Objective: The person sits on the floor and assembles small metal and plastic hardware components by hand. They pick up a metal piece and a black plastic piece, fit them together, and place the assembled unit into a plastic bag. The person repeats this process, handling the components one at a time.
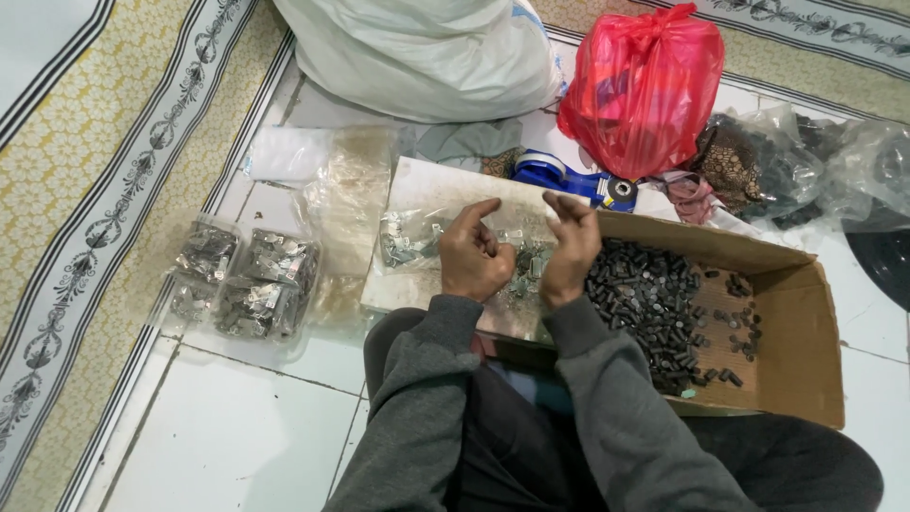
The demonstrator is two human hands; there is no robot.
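Observation:
My left hand point(471, 253) and my right hand point(570, 248) are raised close together over a pale board point(427, 190) on my lap. Small silver metal clips point(408, 239) lie on the board, some in a clear bag, and more lie between the hands. The fingers of both hands are curled; whether they pinch a small piece is hidden. A brown cardboard box point(806, 332) sits just right of my right hand, holding a heap of small dark grey cylinders point(649, 299).
Filled clear bags of silver parts point(246, 280) lie on the white tile floor at left, beside empty clear bags point(346, 204). Behind are a large white sack point(427, 52), a red plastic bag point(645, 85), a blue tape dispenser point(569, 180) and clear bags of dark parts point(787, 166).

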